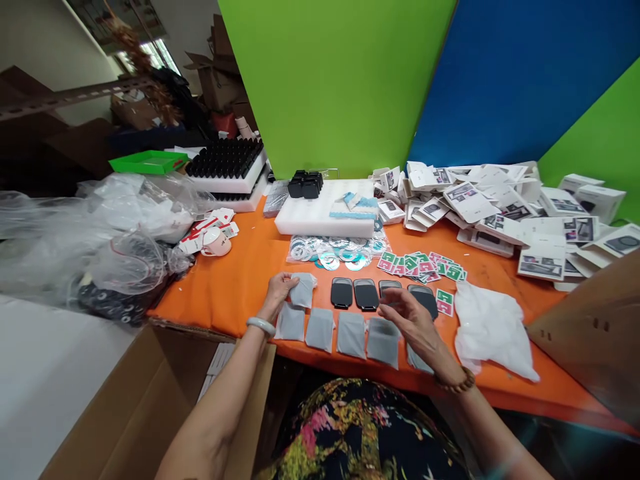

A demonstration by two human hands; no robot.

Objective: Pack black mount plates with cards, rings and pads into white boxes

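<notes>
My left hand (281, 292) pinches the edge of a flat dark device in a frosted sleeve (303, 291), above the left end of a row of similar sleeved devices (351, 335). Behind that row lie several bare black devices (366, 295) with rounded corners. Over the right part of both rows is my right hand (413, 323), its thumb and fingers curved but apart, with nothing visible between them. It partly covers two bare devices and a sleeved device (419, 360). A red and green card (445, 302) lies beside the rightmost bare device.
Behind are a bag of ring-shaped pieces (340, 252), scattered cards (413, 265) and a white foam block (320, 217). White boxes (500, 207) pile up at the right. White sleeves (493, 327) and a cardboard box (595, 333) flank the right side; an open carton (115, 400) stands lower left.
</notes>
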